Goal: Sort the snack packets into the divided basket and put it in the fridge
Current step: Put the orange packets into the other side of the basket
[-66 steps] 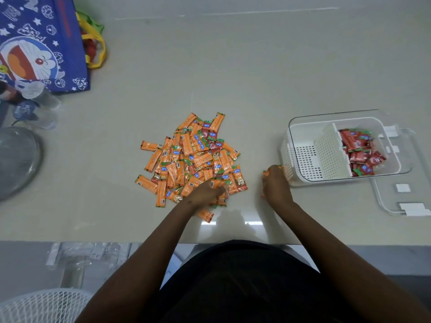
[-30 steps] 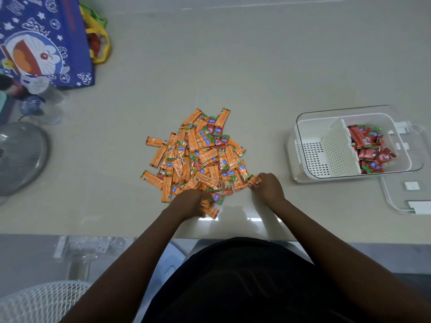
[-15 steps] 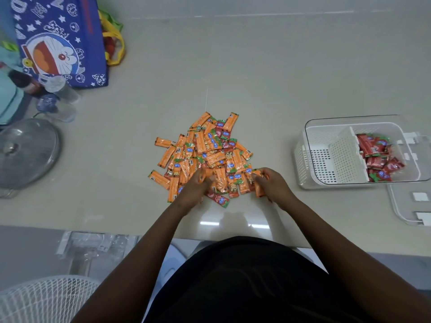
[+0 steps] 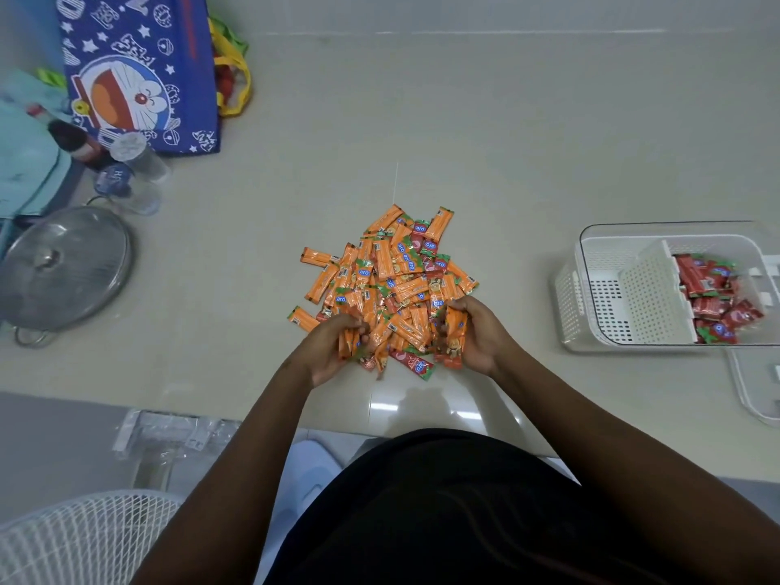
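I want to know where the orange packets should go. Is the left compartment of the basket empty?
Empty, as far as it shows: the left compartment shows only bare white mesh, while red packets fill the side right of the divider.

"aro" on blue labels across the snack packets (image 4: pixel 390 276) (upside down on some).

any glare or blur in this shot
Head view: bright glare patches on the glossy table just below the packet pile; left hand and its packets slightly motion-blurred; right hand sharper; wide-angle lens bends the basket at the frame edge.
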### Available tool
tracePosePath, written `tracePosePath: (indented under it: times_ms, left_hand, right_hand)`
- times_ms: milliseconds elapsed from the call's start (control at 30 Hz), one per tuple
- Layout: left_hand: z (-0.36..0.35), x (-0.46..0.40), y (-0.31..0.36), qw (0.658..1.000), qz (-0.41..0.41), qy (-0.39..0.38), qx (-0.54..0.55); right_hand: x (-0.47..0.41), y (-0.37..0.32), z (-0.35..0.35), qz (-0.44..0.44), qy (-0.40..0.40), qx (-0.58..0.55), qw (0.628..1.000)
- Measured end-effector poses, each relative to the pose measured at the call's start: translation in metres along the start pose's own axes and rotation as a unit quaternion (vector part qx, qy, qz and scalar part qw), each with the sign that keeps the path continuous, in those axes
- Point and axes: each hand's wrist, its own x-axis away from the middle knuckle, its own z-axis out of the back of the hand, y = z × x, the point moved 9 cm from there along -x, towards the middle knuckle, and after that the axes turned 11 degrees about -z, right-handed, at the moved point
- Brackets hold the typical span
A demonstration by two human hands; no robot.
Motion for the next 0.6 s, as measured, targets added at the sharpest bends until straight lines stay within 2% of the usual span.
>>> tracePosePath:
  times_ms: [67,100,167,233,300,400,433,500,533,600]
  left_hand:
    - [0.005,-0.003,-0.001,0.979,-0.010,0.027,-0.201]
    - [0.007,-0.004,-0.002,0.952,-0.013,0.036,-0.305]
    - [0.005,-0.004,-0.004,0.893,-0.028,0.053,-0.446]
    - [0.001,-0.003,-0.004,0.845,-0.072,0.069,-0.525]
    - [-0.003,0.001,-0.002,0.821,-0.123,0.085,-0.552]
    - [0.000,0.002,0.000,0.804,-0.152,0.098,-0.567]
    - [0.003,0.000,0.001,0.802,-0.148,0.097,-0.571]
    - [0.010,-0.004,0.003,0.811,-0.127,0.095,-0.563]
    - [0.015,-0.006,0.004,0.827,-0.116,0.096,-0.542]
    - [0.025,-0.007,0.006,0.883,-0.086,0.106,-0.449]
  right_hand:
    - [-0.004,-0.001,-0.007,-0.005,0.010,-0.029,1.000]
    - [-0.007,-0.002,-0.010,-0.006,0.010,-0.041,0.999]
    - [-0.017,-0.002,-0.013,-0.011,0.006,-0.058,0.998]
    - [-0.033,0.001,-0.010,-0.017,0.014,-0.079,0.997]
    - [-0.043,0.000,-0.001,-0.007,0.057,-0.045,0.997]
    - [-0.048,-0.005,0.006,0.024,0.137,0.136,0.981]
    - [-0.047,-0.009,0.006,0.038,0.167,0.218,0.961]
    - [-0.046,-0.019,0.001,0.089,0.236,0.394,0.884]
    - [-0.046,-0.023,-0.006,0.116,0.256,0.473,0.835]
    - [-0.052,-0.023,-0.020,0.144,0.254,0.587,0.755]
